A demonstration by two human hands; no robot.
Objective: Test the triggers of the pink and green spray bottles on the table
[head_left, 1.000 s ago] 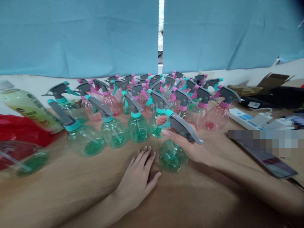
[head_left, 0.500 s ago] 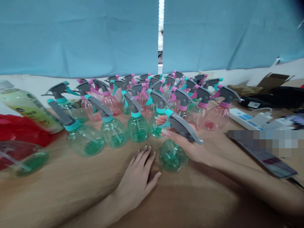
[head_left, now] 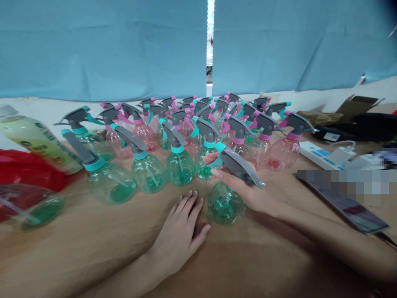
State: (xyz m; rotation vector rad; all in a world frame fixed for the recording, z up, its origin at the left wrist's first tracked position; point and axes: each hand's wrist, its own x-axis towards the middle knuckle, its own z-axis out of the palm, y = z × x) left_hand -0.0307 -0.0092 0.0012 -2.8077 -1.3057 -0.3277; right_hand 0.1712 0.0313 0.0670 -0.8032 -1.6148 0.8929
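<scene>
My right hand (head_left: 245, 184) is closed around the neck of a green spray bottle (head_left: 225, 205), whose grey and turquoise trigger head (head_left: 240, 161) rises above my fingers. The bottle stands upright on the wooden table (head_left: 124, 236). Just left of it, my left hand (head_left: 182, 231) lies flat on the tabletop with its fingers stretched out, holding nothing. Beyond my hands are several more spray bottles in a cluster, among them a green one (head_left: 180, 167) and a pink one (head_left: 283, 151). Another green spray bottle (head_left: 114, 182) is at the left of the front row.
At the far left a large labelled bottle (head_left: 40, 138) leans over a red bag (head_left: 27, 169), with part of a green bottle (head_left: 43, 213) in front. To the right lie a phone (head_left: 347, 205), a white power strip (head_left: 319, 155) and an opened cardboard box (head_left: 356, 107). A blue curtain (head_left: 124, 49) hangs behind.
</scene>
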